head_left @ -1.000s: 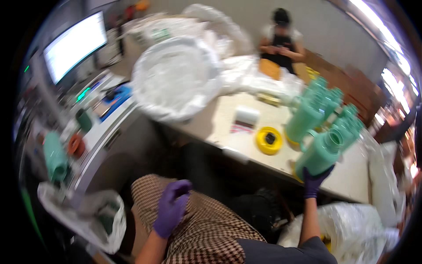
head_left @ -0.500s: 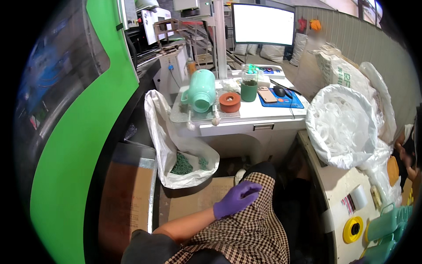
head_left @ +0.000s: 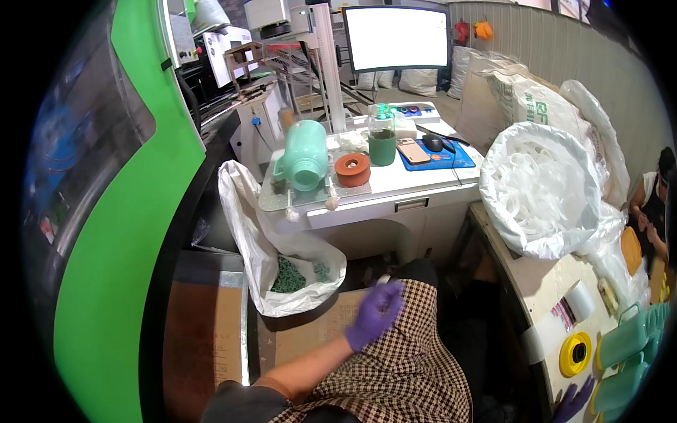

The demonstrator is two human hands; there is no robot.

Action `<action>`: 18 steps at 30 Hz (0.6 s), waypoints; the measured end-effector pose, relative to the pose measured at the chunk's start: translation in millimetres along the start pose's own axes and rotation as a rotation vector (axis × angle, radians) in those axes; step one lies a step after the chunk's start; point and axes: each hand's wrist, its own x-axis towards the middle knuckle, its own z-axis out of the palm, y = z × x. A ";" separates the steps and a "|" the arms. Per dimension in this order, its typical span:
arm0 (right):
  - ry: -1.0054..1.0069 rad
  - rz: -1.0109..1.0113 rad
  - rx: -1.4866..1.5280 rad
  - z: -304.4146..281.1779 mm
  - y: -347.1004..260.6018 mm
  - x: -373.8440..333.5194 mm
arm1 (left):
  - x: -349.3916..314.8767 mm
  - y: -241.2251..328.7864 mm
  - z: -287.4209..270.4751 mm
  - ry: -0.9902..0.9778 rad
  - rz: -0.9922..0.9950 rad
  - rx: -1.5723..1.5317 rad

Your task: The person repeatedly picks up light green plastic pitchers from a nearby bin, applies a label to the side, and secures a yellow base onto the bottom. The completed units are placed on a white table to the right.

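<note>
My left hand point(head_left: 376, 317), in a purple glove, is above the checked apron point(head_left: 409, 331) on my lap. Its fingers curl loosely inward, a little blurred, and nothing shows in them. My right hand point(head_left: 575, 400), gloved in purple too, comes into view at the lower right edge with fingers stretched out. It is beside several teal plastic jugs point(head_left: 624, 345) with yellow rims, partly cut off by the picture's edge. A yellow round lid point(head_left: 575, 354) with a black centre lies just beyond that hand.
A white sack point(head_left: 236, 204) with green scraps stands left of my knees. On the white desk point(head_left: 381, 190) are a teal jug point(head_left: 305, 155), a reddish-brown roll point(head_left: 352, 170), a bottle point(head_left: 382, 141) and a phone point(head_left: 413, 150). A bag of translucent rings point(head_left: 539, 190) stands right; another person point(head_left: 652, 211) sits beyond.
My right hand has come into view by the teal jugs. The left hand has lifted slightly, its fingers more curled. The whole view has shifted, with the desk now further left.
</note>
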 end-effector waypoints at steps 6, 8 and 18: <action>-0.306 -0.079 -0.042 -1.5 0.9 3.3 | -29.0 22.9 51.5 -0.525 0.606 0.356; -0.247 0.013 0.126 4.2 5.1 2.2 | -31.5 16.6 49.5 -0.547 0.558 0.369; 0.091 0.048 0.262 37.0 68.9 -17.2 | -28.5 19.4 51.1 -0.529 0.596 0.397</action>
